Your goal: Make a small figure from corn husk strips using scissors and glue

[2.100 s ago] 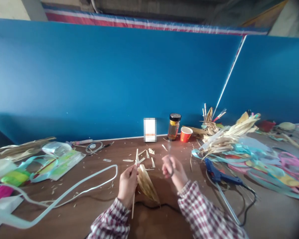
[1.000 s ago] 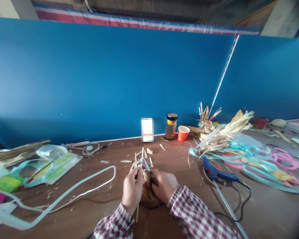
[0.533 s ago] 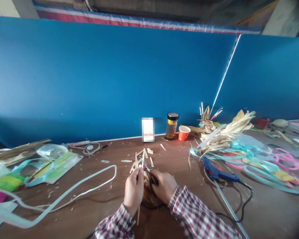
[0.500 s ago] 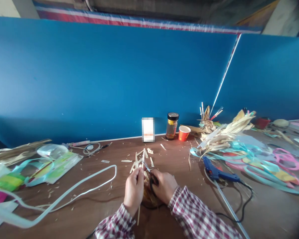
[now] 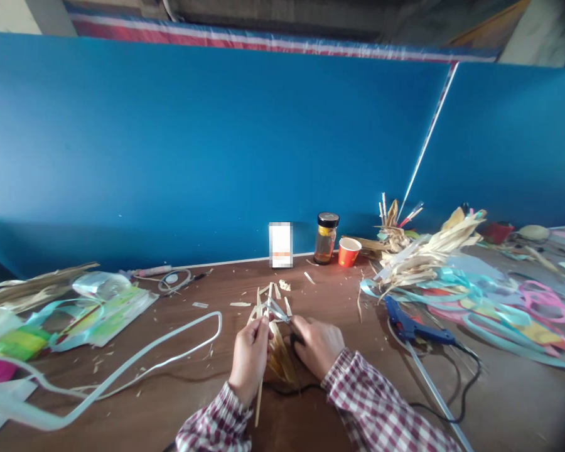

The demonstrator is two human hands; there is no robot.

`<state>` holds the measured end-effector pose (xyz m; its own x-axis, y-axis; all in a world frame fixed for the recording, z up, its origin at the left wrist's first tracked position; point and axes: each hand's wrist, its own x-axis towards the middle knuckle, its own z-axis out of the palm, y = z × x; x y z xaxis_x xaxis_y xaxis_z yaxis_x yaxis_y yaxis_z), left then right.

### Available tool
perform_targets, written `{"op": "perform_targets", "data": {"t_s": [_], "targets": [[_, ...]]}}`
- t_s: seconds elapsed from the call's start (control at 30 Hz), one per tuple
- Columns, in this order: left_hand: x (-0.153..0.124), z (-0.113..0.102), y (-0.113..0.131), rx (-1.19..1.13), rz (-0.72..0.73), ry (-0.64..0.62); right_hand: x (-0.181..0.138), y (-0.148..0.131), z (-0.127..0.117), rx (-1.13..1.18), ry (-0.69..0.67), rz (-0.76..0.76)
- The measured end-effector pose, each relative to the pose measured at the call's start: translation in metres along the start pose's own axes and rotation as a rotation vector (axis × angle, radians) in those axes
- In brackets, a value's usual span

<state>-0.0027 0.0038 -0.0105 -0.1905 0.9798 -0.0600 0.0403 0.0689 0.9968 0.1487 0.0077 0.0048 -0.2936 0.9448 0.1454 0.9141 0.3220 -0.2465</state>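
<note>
My left hand point(image 5: 250, 356) is closed in a pinch on a thin pale strip point(image 5: 258, 407), perhaps dried corn husk, which runs down below the wrist. My right hand point(image 5: 321, 346) is wrapped around the handles of a pair of scissors point(image 5: 279, 312). The blades are spread apart and point left, with their tips beside the strip just above my left fingertips. Between the hands lies a yellowish piece of dried husk point(image 5: 279, 361). More pale cut strips point(image 5: 240, 304) lie on the table beyond my fingers.
A blue glue gun point(image 5: 417, 328) with a trailing cord lies to the right, near husks point(image 5: 433, 251) and ribbons. A lidded jar point(image 5: 326, 238) and a red paper cup point(image 5: 349, 252) stand at the back. A white cable point(image 5: 169, 339) loops across the left, near plastic packets.
The scissor blades have spread wider and my right hand has moved slightly right. My left hand has shifted slightly left, still pinching the strip.
</note>
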Motion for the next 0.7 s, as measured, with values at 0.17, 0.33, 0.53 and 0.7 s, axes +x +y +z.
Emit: {"op": "perform_targets", "data": {"t_s": [0.17, 0.33, 0.53, 0.7], "targets": [[0.001, -0.005, -0.001, 0.170, 0.110, -0.024, 0.002, 0.005, -0.005, -0.068, -0.021, -0.023], [0.004, -0.014, 0.009, 0.332, 0.193, -0.060, 0.007, 0.004, -0.008, -0.132, -0.017, -0.030], [0.005, -0.017, 0.013, 0.360, 0.196, -0.052, 0.008, 0.003, -0.002, -0.180, 0.011, -0.058], [0.006, -0.014, 0.007, 0.218, 0.107, -0.048, 0.007, 0.002, 0.000, -0.221, 0.034, -0.085]]}}
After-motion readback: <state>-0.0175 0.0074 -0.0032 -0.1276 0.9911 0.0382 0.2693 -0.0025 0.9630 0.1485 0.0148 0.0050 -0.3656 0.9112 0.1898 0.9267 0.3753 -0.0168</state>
